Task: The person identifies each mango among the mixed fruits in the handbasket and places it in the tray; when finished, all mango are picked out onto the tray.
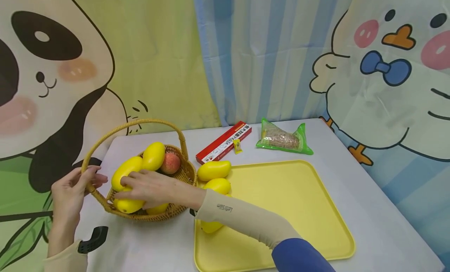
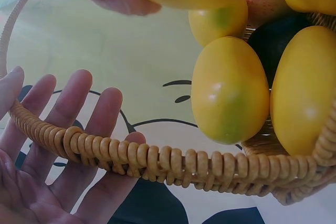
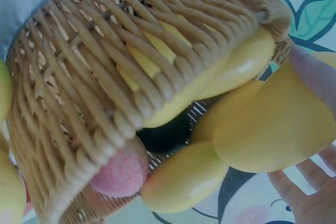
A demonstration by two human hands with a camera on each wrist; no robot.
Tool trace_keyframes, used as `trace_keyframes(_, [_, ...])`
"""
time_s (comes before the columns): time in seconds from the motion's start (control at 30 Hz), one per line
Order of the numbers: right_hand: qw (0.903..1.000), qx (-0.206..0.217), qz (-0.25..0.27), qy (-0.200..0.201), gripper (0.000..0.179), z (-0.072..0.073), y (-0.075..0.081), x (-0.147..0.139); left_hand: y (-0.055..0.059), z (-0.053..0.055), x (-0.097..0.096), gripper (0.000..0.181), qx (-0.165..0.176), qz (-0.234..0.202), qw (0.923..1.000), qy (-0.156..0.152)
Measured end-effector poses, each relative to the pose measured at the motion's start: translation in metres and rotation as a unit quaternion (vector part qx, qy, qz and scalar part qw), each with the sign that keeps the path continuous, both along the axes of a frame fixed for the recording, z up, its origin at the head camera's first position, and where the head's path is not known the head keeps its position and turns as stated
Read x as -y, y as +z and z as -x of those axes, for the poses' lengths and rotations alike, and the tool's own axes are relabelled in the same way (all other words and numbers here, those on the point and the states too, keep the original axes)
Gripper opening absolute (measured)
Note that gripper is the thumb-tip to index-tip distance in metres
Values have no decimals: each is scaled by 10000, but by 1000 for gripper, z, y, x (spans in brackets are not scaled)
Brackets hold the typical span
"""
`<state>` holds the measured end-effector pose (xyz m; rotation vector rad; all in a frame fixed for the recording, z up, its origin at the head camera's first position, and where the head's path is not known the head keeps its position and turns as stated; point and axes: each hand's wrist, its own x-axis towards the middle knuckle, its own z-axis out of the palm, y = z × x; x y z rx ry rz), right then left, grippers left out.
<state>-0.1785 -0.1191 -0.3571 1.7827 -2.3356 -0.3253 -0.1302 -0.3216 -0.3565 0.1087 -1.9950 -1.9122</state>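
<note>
1. Left hand [image 1: 70,190]: loose grip, handle [image 1: 183,144] of the wicker basket [image 1: 174,212] between thumb and fingers.
2. Right hand [image 1: 151,184]: grip wrapped partway around a mango [image 3: 273,119] at the basket.
3. Basket stands on the desk [image 1: 379,240], beside a yellow tray [image 1: 302,198].

Far on the table [image 1: 383,240], we read "PASTA" on the red-and-white box [image 1: 223,143], beside Chinese characters too small for us to make out; on the beige right sleeve [image 1: 246,220], "Let's Slim", upside down.
</note>
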Motion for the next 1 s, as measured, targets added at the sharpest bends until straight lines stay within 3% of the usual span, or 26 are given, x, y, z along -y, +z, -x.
trace_keyframes(0.23, [9997, -215, 21, 88, 57, -7, 10, -24, 0, 0, -2, 15, 65, -55, 10000, -24])
trace_keyframes(0.57, [9997, -137, 177, 31, 60, -9, 13, -57, -1, -2, 0, 12, -2, -160, 9999, -61])
trace_keyframes(0.83, [9990, -21, 315, -324, 66, -5, 9, -93, -1, -2, -1, 12, -38, -175, 9998, -94])
trace_keyframes(1.0, [9955, 226, 699, -591, 64, 3, 3, -123, -2, -2, 0, 11, -72, -194, 9997, -113])
